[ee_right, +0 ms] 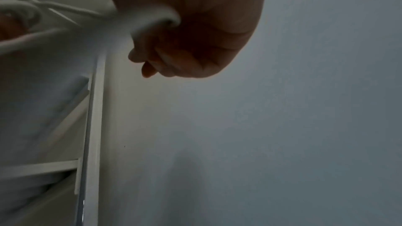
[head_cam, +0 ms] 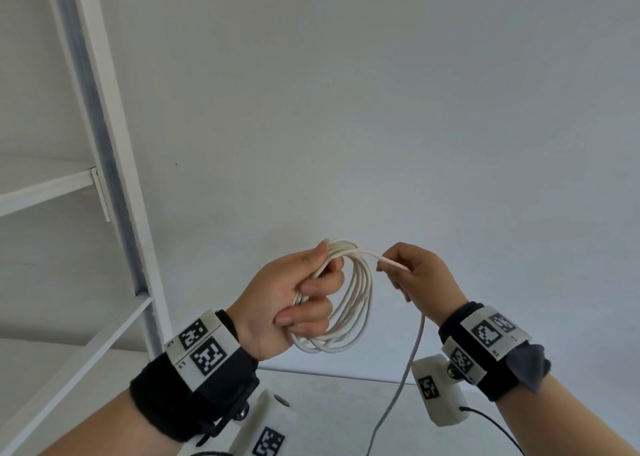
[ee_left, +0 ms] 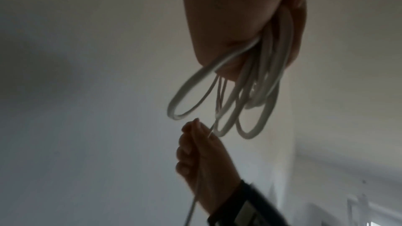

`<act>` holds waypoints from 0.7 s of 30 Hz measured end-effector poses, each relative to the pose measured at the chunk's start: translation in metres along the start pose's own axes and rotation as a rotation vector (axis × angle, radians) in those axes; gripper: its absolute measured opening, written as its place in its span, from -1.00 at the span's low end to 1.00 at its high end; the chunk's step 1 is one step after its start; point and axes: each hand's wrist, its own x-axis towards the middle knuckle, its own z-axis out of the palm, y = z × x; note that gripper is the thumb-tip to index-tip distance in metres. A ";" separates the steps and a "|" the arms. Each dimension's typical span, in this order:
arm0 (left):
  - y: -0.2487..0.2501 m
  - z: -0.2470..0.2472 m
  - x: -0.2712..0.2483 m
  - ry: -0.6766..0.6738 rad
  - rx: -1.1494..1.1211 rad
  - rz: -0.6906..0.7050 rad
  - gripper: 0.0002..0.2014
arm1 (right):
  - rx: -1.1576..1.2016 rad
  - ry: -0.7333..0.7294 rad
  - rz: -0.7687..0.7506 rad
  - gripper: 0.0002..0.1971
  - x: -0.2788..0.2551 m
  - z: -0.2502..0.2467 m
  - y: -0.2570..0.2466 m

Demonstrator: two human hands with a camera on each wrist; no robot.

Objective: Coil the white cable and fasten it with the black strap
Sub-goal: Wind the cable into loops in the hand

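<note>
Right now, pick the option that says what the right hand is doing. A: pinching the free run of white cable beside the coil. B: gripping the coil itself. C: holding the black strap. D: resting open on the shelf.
A: the right hand pinches the loose run of the white cable, while the left hand grips the coiled loops.

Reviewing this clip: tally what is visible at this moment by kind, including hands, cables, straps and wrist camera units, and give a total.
Hands: 2, the left hand gripping the coil, the right hand pinching the loose run.
White cable: 1, partly coiled, tail hanging down.
Black strap for fastening: 0 in view.
Wrist camera units: 2, left unit and right unit.
Total: 5
</note>
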 end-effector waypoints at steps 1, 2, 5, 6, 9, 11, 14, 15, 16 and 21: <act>0.002 0.000 0.001 -0.023 -0.062 0.001 -0.72 | 0.034 -0.018 0.033 -0.80 -0.002 0.002 0.002; 0.005 -0.001 0.002 -0.045 -0.119 0.010 -0.73 | 0.083 -0.034 0.065 -0.81 -0.004 0.004 0.004; 0.012 -0.006 0.006 -0.096 -0.229 0.045 -0.74 | 0.232 -0.131 0.171 -0.81 -0.011 0.007 0.010; 0.015 -0.009 0.008 -0.140 -0.277 0.051 -0.73 | 0.264 -0.175 0.210 -0.81 -0.013 0.008 0.013; 0.028 -0.019 0.011 -0.262 -0.429 0.076 -0.68 | 0.361 -0.258 0.329 -0.79 -0.023 0.011 0.026; 0.040 -0.028 0.011 -0.265 -0.477 0.128 -0.66 | 0.388 -0.297 0.393 -0.77 -0.031 0.012 0.038; 0.060 -0.044 0.007 -0.286 -0.538 0.200 -0.64 | 0.432 -0.315 0.431 -0.77 -0.045 0.011 0.057; 0.066 -0.050 0.006 -0.278 -0.543 0.219 -0.62 | 0.476 -0.289 0.434 -0.79 -0.048 0.010 0.063; 0.071 -0.055 0.004 -0.262 -0.539 0.234 -0.60 | 0.542 -0.248 0.439 -0.80 -0.051 0.008 0.067; 0.070 -0.063 0.002 0.039 -0.367 0.377 -0.63 | 0.717 -0.013 0.470 -0.79 -0.051 0.000 0.070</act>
